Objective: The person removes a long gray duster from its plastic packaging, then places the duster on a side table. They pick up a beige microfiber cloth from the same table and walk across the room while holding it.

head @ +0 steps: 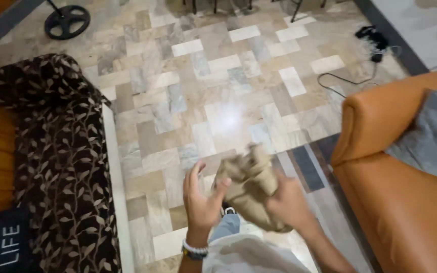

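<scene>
A crumpled tan cloth [249,184] is bunched between my two hands, low in the middle of the view. My right hand [287,202] grips it from the right and underneath. My left hand [202,199] is beside it with fingers spread, the thumb touching the cloth's left edge; a beaded bracelet is on that wrist. Below the hands lie a pale garment [251,255] and a bit of blue denim [227,226].
An orange leather sofa [395,202] with a grey cloth [433,134] stands at the right. A dark leaf-patterned fabric [61,151] covers furniture at the left. On the tiled floor [203,91] are a black cable with plug [373,38] and a round black stand base [67,21].
</scene>
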